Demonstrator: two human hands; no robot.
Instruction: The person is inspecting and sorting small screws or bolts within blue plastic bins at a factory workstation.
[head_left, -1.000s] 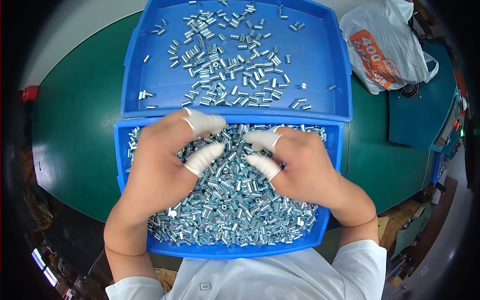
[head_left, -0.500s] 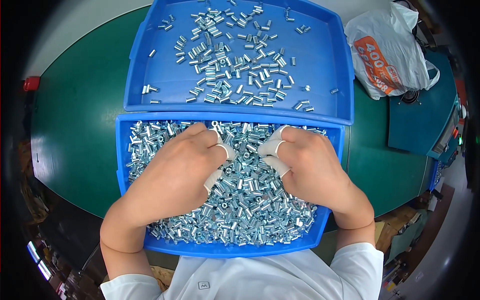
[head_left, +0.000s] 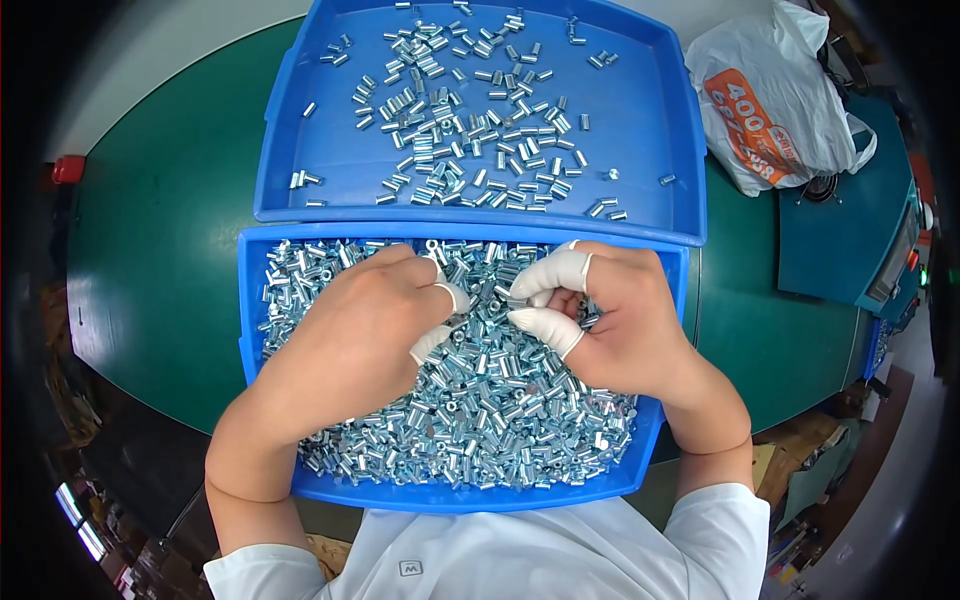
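Observation:
Both my hands are over the near blue tray (head_left: 262, 232), which is heaped with small silvery metal sleeves (head_left: 500, 400). White finger cots cover the thumb and some fingers of each hand. My left hand (head_left: 365, 310) is closed at the left of the heap's middle, fingers curled down into the sleeves; its fingertips partly hide whatever is between them. Opposite it, my right hand (head_left: 620, 310) pinches with thumb and forefinger around a small metal sleeve (head_left: 507, 304) just above the heap. Its other fingers are curled in behind.
Beyond the near tray, a larger blue tray (head_left: 640, 150) holds scattered sleeves of the same kind. A white plastic bag (head_left: 720, 80) lies at the far right beside a teal machine (head_left: 840, 240). The green table (head_left: 150, 270) carries the trays, and a red object (head_left: 68, 169) sits at its left edge.
My right hand has lifted slightly and turned, its thumb and forefinger now showing around a sleeve instead of down in the heap. My left hand has hardly moved.

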